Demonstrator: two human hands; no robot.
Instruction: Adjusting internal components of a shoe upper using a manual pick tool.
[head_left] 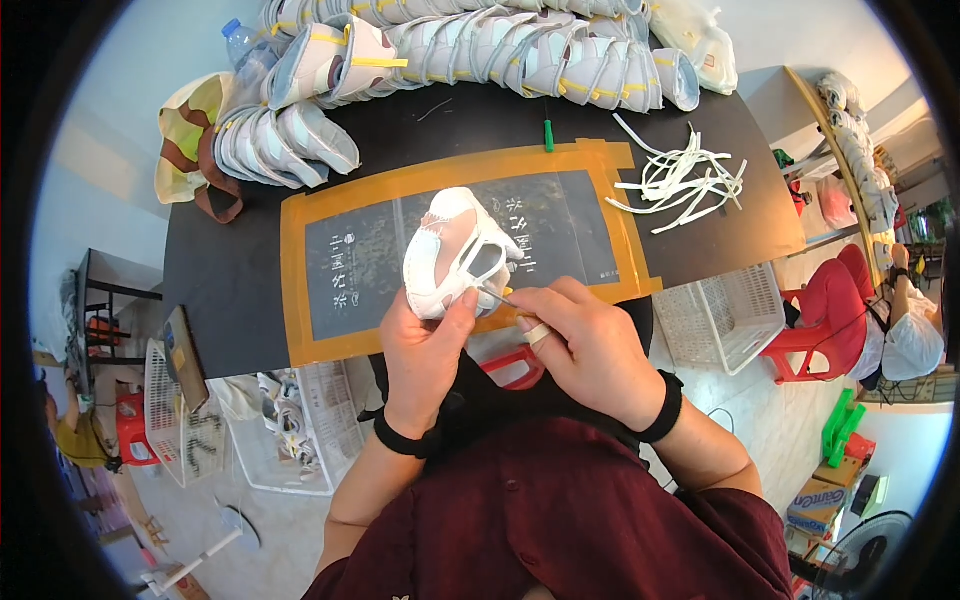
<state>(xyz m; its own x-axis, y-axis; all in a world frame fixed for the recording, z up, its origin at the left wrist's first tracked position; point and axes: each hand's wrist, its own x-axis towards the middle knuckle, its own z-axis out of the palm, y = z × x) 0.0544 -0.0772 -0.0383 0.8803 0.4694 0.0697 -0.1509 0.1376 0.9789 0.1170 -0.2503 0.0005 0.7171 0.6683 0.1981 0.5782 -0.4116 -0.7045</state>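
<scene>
A white and beige shoe upper (445, 255) is held up over the taped mat, in front of me. My left hand (425, 345) grips its lower end, with the thumb pressed on the white edge near the opening. My right hand (590, 345) has its fingers closed round a thin metal tool (494, 295) whose tip meets the upper beside my left thumb. The tool's handle is hidden in my fingers, so its exact kind does not show. A pale wrap covers one right finger. White laces (685, 178) lie in a loose pile at the right.
A dark mat (350, 270) is bordered with brown tape on the black table (225, 300). Nested shoe uppers (480, 55) line the far edge. A green-handled tool (549, 137) lies beyond the mat. White crates (720, 310) stand below; a seated person (845, 310) is at right.
</scene>
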